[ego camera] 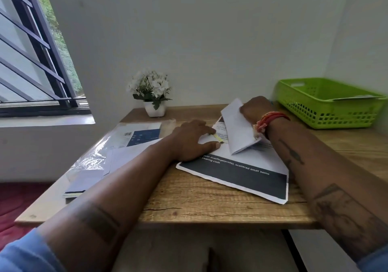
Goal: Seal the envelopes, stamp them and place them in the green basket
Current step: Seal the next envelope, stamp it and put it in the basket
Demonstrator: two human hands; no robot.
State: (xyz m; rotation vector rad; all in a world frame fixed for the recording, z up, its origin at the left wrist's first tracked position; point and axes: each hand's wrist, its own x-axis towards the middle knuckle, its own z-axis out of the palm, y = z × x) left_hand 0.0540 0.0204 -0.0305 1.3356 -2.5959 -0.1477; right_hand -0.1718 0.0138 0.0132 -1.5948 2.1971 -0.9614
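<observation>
Soft daylight enters from the window (31,51) at left, leaving glare on the plastic sleeve (92,156). Wide-angle bending shows at edges; the green basket (327,103) looks motion-blurred.

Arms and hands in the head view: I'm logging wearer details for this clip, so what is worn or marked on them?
Both hands are bare, no gloves. The right hand has a red and orange thread band wound round its wrist, and dark tattoos run along that forearm. The left hand has no wristwear; its forearm carries a broad dark tattooed band. Light blue sleeves show at the bottom corners.
</observation>
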